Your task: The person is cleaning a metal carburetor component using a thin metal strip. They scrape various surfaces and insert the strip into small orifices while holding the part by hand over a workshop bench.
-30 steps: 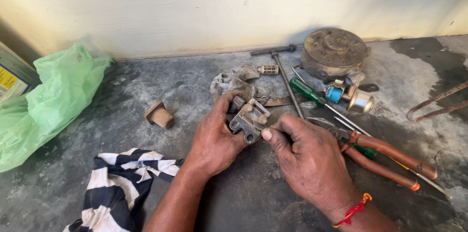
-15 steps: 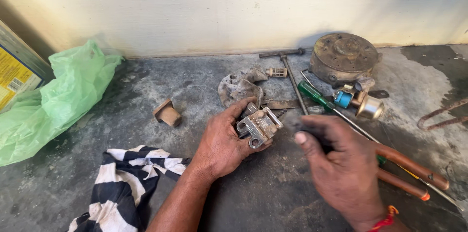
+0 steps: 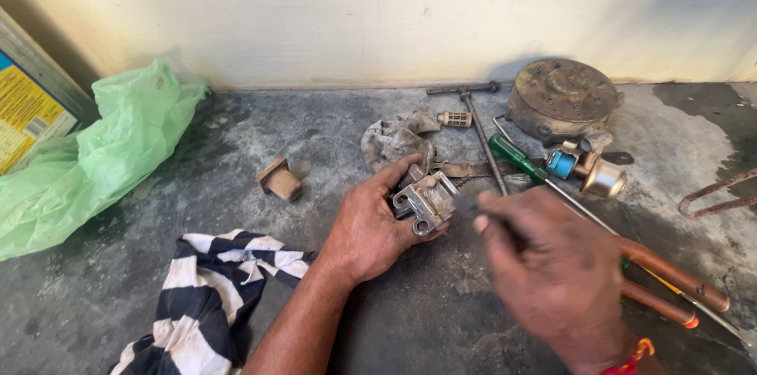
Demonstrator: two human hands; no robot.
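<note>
Head view: left hand (image 3: 371, 225) grips a small grimy metal part (image 3: 424, 200) against the concrete floor (image 3: 236, 130), fingers wrapped round it. Right hand (image 3: 552, 272) at its 3 o'clock, blurred, fingers pinched on a thin dark tool (image 3: 465, 205) whose tip touches the part; exact grip hard to tell. Green-handled screwdriver (image 3: 516, 157) and round metal housing (image 3: 561, 99) at 1-2 o'clock, pliers (image 3: 670, 280) at 4, striped cloth (image 3: 205, 296) at 8, green plastic bag (image 3: 87, 162) at 10. Progress: part looks mid-work, loose pieces lie around, nothing visibly finished
</note>
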